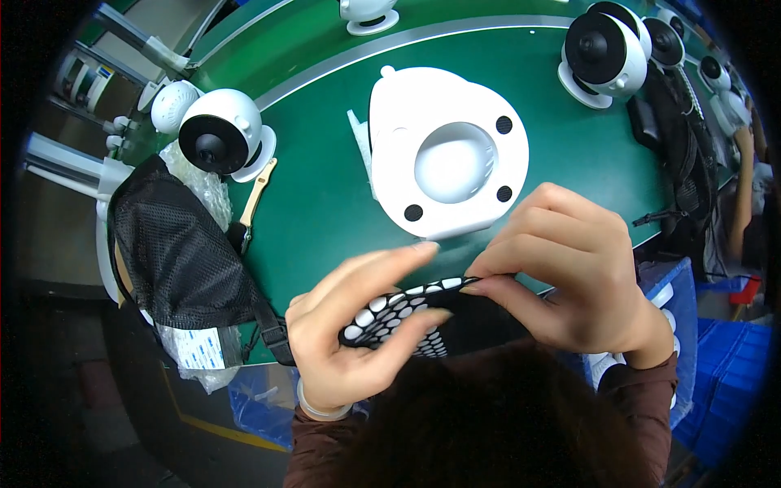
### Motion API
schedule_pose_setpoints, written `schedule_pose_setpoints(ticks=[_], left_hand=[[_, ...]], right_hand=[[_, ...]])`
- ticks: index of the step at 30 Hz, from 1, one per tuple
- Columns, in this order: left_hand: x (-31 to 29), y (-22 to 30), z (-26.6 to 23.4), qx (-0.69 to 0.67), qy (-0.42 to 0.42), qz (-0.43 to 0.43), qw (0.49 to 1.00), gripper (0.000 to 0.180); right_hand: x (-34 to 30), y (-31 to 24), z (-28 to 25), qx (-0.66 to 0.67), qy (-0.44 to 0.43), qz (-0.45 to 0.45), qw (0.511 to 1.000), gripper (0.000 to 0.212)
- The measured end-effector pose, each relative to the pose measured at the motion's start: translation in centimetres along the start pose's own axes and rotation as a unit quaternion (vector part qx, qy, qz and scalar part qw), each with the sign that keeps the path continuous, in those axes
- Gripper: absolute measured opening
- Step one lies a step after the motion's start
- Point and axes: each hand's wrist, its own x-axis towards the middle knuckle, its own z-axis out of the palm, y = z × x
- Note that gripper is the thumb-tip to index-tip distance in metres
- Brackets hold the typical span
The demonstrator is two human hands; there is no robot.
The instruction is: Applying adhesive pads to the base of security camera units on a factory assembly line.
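A bent black sheet with rows of white round spots [396, 313] is held low over the near edge of the bench. My left hand [350, 325] holds it between the thumb and the fingers, with the index finger stretched past its upper edge. With thumb and forefinger my right hand [569, 268] pinches the sheet's right end; whether a small piece sits between those fingertips is hidden. Just beyond my hands a white rounded housing [390, 154] lies on the bench, with a round recess and three black round pads on its upturned face.
White ball-shaped cameras [218, 130] stand at the left, with more cameras [602, 57] at the far right. A brush [258, 191] lies beside a black mesh bag [179, 252]. Black straps [691, 154] hang at the right, and blue crates [724, 382] stand below. Another person's arm [742, 195] shows at the right.
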Motion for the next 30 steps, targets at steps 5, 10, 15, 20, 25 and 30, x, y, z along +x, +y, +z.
schedule_pose_setpoints(ticks=[5, 10, 15, 20, 25, 30], left_hand=[[0.0, -0.7, 0.0, 0.043, 0.004, 0.071, 0.997, 0.018], [0.0, -0.7, 0.2, 0.032, 0.024, 0.052, 0.998, 0.015], [0.0, -0.8, 0.3, 0.037, 0.027, 0.044, 0.998, 0.014], [0.1, -1.5, 0.4, 0.015, 0.062, 0.004, 0.998, 0.011], [0.3, -2.0, 0.0, 0.011, 0.008, 0.04, 0.999, 0.017], [1.2, -2.2, 0.9, -0.007, 0.011, 0.061, 0.998, 0.015]], right_hand=[[-0.2, -0.1, 0.8, -0.012, 0.008, -0.032, 0.999, 0.022], [-0.7, -0.2, 1.3, -0.106, 0.093, -0.093, 0.986, 0.021], [-0.6, -0.6, 1.2, -0.155, 0.077, -0.098, 0.98, 0.017], [-0.5, -1.2, 1.3, -0.188, 0.043, -0.179, 0.965, 0.013], [1.7, -2.1, -0.8, -0.071, 0.088, -0.059, 0.992, 0.013], [6.1, -0.2, -0.6, -0.042, 0.07, -0.049, 0.995, 0.01]])
